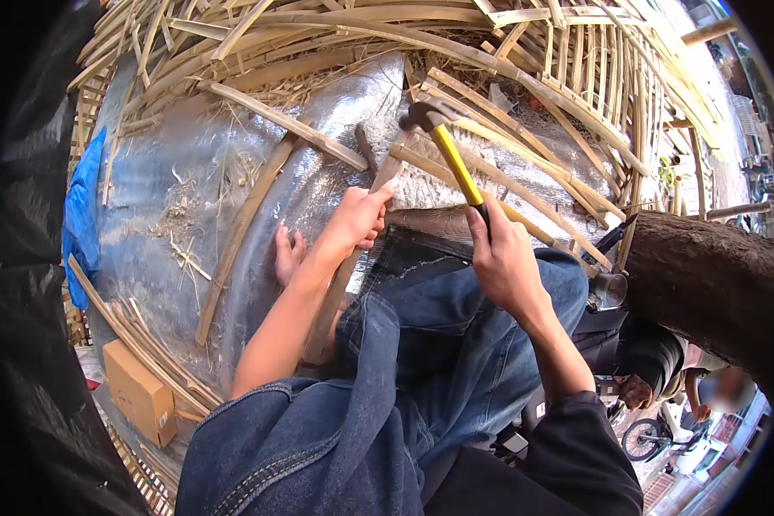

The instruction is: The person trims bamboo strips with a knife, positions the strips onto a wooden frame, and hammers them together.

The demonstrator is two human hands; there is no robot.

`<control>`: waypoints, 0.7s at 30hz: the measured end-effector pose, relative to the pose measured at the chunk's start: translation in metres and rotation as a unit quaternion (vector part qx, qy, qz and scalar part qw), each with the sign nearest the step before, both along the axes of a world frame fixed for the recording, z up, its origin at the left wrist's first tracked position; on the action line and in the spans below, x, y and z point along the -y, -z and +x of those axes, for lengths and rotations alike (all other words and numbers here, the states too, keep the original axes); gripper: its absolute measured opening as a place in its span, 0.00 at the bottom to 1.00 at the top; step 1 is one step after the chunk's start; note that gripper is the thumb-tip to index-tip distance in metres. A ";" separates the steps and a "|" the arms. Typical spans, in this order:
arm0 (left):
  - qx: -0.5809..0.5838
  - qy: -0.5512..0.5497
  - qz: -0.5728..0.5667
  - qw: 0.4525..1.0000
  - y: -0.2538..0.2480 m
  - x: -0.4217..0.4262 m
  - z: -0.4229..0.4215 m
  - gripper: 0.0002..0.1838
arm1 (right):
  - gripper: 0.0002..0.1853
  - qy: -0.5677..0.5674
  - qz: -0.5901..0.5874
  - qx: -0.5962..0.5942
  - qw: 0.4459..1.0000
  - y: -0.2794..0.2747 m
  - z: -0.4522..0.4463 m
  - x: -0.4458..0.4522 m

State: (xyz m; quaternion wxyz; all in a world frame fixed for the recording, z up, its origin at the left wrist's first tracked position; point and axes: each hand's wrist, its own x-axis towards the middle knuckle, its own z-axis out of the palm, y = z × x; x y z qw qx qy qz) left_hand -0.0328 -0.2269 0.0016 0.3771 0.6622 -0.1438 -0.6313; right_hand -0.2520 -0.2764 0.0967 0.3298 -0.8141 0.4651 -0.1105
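My right hand [505,258] grips the black lower end of a claw hammer [457,163] with a yellow handle. Its dark head is at the upper end of a bamboo strip [331,301]; whether the two touch I cannot tell. My left hand [359,217] is closed around that strip, which slants down between my legs. Just past the left hand, a short dark stick [365,148] lies on the silvery foil sheet [344,103]. A bare foot [290,255] rests on the sheet beside my left forearm.
Split bamboo strips [525,73] are heaped across the far side. A cardboard box [139,391] and a blue tarp [82,215] are at the left. At the right are a thick log [705,275], a glass jar [609,291], another person and a parked motorbike [649,439].
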 end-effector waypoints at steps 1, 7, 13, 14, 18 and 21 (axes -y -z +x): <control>-0.005 0.002 -0.008 1.000 0.000 0.000 0.000 0.27 | 0.13 0.013 0.011 0.007 1.000 -0.003 0.000 0.000; -0.005 -0.002 -0.004 1.000 0.000 0.001 -0.001 0.27 | 0.11 -0.021 0.007 0.002 1.000 0.002 0.000 0.001; -0.003 0.001 -0.008 1.000 0.003 0.000 0.000 0.27 | 0.11 0.018 -0.018 0.042 0.999 0.001 -0.004 -0.008; -0.003 0.002 -0.008 1.000 0.003 0.000 0.001 0.27 | 0.11 0.013 -0.022 0.029 0.999 0.005 -0.004 -0.009; -0.029 -0.005 -0.040 0.999 -0.004 -0.003 -0.001 0.25 | 0.11 -0.006 -0.030 -0.013 0.999 0.024 -0.008 -0.012; -0.016 -0.010 -0.079 0.997 -0.012 -0.016 0.004 0.25 | 0.11 -0.027 -0.044 -0.041 0.998 0.012 -0.011 -0.015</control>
